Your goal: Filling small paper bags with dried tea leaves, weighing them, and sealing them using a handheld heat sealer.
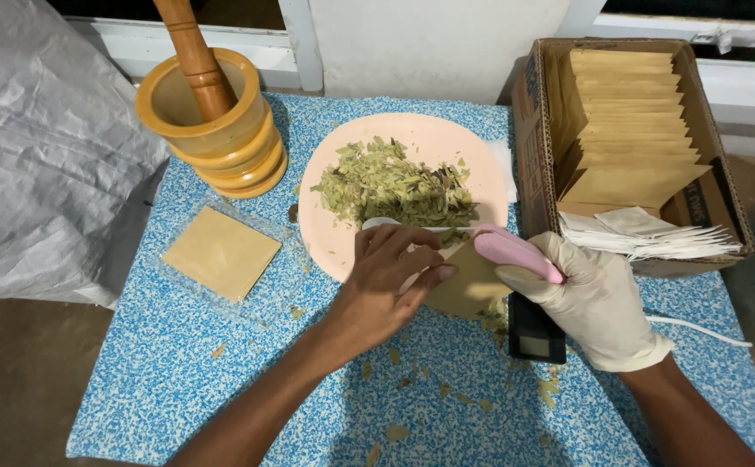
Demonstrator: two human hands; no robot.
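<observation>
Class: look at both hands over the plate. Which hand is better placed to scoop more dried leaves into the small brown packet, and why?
Probably the right hand: gloved, it already grips the pink-handled scoop beside the dried leaves. The bare left hand holds the brown packet.

pestle [194, 56] top cropped; scale [535, 333] half hidden

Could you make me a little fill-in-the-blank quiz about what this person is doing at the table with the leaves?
1. The dried leaves lie heaped on a round ____ plate.
2. The right hand, which grips the pink-handled scoop, wears a ____.
3. The wooden pestle stands inside the yellow ____.
4. The brown paper pouches stand in a row inside a ____ box.

Missing words: pink; glove; mortar; cardboard
</observation>
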